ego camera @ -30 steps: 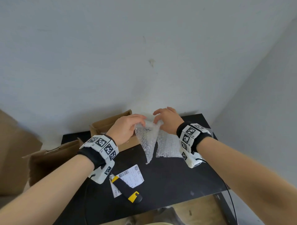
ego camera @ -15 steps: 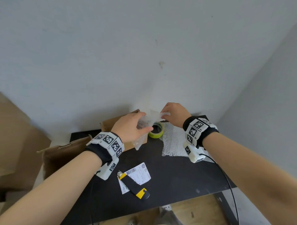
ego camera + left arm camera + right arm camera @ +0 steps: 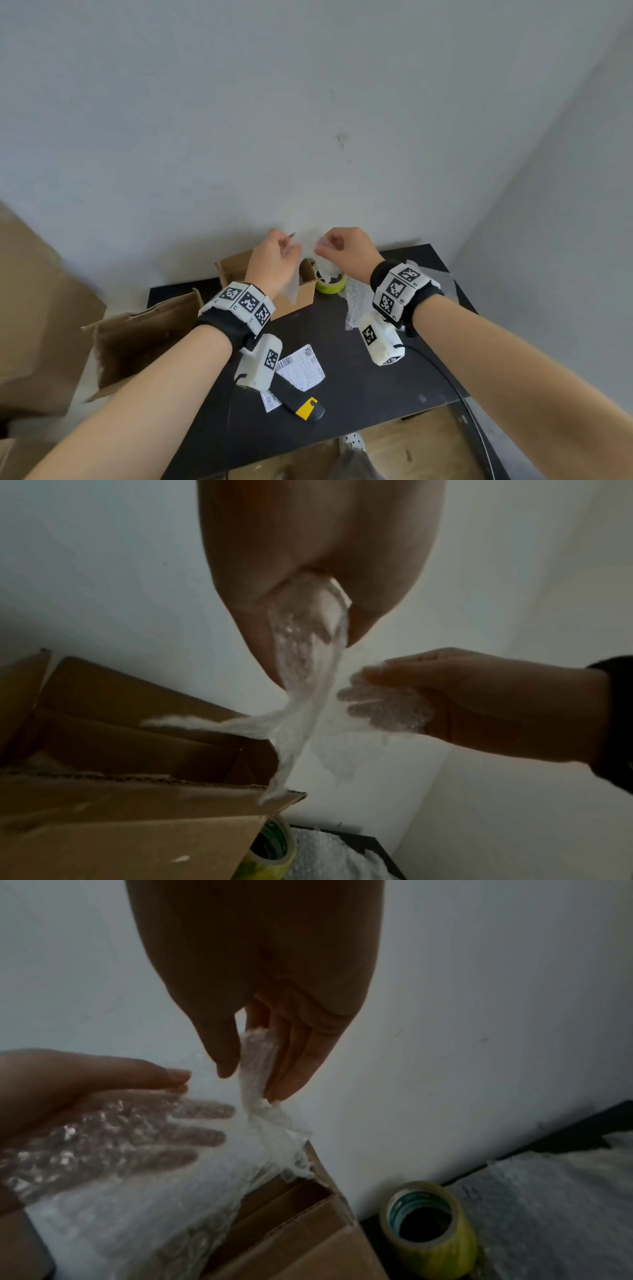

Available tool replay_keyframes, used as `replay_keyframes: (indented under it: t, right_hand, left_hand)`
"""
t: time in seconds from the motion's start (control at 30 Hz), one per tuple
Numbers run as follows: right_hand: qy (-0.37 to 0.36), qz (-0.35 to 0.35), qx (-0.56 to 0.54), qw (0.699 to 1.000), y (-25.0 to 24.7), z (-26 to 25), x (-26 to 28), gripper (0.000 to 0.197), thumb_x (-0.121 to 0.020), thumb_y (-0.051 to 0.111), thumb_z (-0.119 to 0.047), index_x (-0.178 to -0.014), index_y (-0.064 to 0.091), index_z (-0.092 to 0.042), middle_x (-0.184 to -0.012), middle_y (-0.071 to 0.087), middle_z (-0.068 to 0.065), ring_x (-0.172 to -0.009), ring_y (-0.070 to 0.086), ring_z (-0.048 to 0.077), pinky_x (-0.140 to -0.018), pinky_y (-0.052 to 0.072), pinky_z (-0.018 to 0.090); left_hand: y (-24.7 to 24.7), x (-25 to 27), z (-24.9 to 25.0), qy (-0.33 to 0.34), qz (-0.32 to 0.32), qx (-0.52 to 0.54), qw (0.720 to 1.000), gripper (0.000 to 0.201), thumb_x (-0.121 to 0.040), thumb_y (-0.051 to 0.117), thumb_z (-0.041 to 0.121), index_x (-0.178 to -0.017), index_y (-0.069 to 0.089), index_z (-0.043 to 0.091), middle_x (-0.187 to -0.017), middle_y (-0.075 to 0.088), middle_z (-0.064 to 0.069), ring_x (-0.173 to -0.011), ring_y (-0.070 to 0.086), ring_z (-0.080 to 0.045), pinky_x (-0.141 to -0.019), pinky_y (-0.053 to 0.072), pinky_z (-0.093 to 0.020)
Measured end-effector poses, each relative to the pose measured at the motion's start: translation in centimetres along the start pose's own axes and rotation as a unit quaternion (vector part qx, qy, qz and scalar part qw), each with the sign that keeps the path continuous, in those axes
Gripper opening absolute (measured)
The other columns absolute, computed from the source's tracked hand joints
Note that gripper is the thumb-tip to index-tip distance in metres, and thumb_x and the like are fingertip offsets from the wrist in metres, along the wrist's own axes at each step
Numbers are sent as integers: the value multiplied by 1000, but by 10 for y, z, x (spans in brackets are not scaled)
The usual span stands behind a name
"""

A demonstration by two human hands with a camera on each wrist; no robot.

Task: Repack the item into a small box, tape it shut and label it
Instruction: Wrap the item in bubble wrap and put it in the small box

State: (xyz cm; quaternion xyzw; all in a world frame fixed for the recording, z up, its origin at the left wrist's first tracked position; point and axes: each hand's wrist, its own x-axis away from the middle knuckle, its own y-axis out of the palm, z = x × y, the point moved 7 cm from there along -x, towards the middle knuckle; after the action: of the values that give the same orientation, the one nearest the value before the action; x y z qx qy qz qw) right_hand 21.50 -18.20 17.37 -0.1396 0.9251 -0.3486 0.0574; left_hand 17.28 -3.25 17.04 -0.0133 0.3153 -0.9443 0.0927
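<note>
Both hands hold a clear sheet of bubble wrap (image 3: 309, 244) up near the wall, above the small open cardboard box (image 3: 301, 297) at the back of the black table (image 3: 363, 383). My left hand (image 3: 291, 247) pinches one upper part between thumb and fingers, as the left wrist view shows with the bubble wrap (image 3: 308, 647). My right hand (image 3: 322, 249) pinches the other upper part, where the bubble wrap (image 3: 256, 1066) shows in the right wrist view. The sheet hangs down to the box's right edge (image 3: 310, 1153). What lies inside the box is hidden.
A yellow-green tape roll (image 3: 332, 285) stands just right of the box. Another bubble wrap sheet (image 3: 354, 306) lies beside it. A printed label (image 3: 303, 368) and a black-and-yellow box cutter (image 3: 301, 401) lie near the front. A larger open carton (image 3: 137, 337) stands left.
Both hands have lifted the bubble wrap off the table and carried it back over the small box. The tape roll, hidden behind the wrap before, now shows.
</note>
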Motion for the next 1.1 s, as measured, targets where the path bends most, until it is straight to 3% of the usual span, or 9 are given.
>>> replay_keyframes:
  t: [0.13,0.23,0.33,0.4,0.47,0.57,0.7,0.8,1.1]
  right_hand:
    - [84,-48,-193,976,19,-7,1,42,-90,56,-44,-76,59,-4,-77,62,11,-74,61,19,-77,52,33]
    - [79,-48,-171,981,22,-16,4,39,-85,64,-41,-66,56,-8,-66,46,9,-64,44,18,-63,37,28]
    - [53,-33,-133,989,22,-20,7,9,-87,63,-14,-81,65,-7,-68,53,0,-61,47,8,-57,37,17]
    - [53,-9,-135,989,21,-20,8,13,-88,59,-7,-98,67,-3,-79,60,-1,-72,53,7,-65,42,13]
    - [62,9,-169,984,21,-18,8,18,-89,60,-8,-104,66,-1,-89,65,4,-82,57,12,-75,47,19]
    - [102,14,-239,966,26,-15,10,23,-88,63,-10,-110,61,-3,-105,67,14,-90,64,21,-81,51,32]
    - [149,-21,-330,932,37,-14,15,23,-90,59,-7,-113,53,-8,-84,63,8,-60,64,10,-51,51,20]
    - [157,-70,-355,919,47,-13,15,22,-91,57,-6,-113,53,-5,-85,62,8,-68,62,14,-53,53,20]
    - [81,-79,-156,981,41,-6,-10,19,-78,74,-11,-94,64,-11,-76,59,-3,-69,55,8,-57,46,12]
  left_hand:
    - [9,9,-4,21,-88,84,992,27,-98,44,30,-118,57,19,-120,60,1,-110,55,-13,-98,44,-34]
    - [5,15,-9,28,-101,109,989,35,-99,35,12,-124,58,20,-134,53,1,-124,48,-14,-109,35,-38]
    - [-6,18,-17,32,-80,84,993,40,-94,36,-3,-118,61,17,-136,51,1,-122,50,-14,-100,39,-27]
    - [-14,19,-23,35,-49,52,997,31,-95,42,1,-114,61,16,-126,58,0,-113,55,-14,-91,39,-22]
    - [-19,20,-29,21,-26,33,999,21,-95,50,11,-114,58,13,-116,60,0,-109,56,-15,-89,39,-22]
    - [-18,24,-39,-37,-30,89,995,39,-90,60,27,-125,49,12,-114,55,2,-105,53,-13,-88,40,-25]
    - [-10,30,-49,-114,-52,243,962,65,-82,69,33,-136,37,15,-121,56,-2,-111,57,-18,-95,50,-40]
    - [-5,32,-50,-149,-61,344,925,56,-82,71,26,-129,43,17,-115,63,-8,-98,67,-21,-88,55,-40]
    - [-1,12,-52,-136,-50,306,941,17,-90,57,1,-102,53,13,-102,67,-9,-99,65,-24,-86,56,-42]
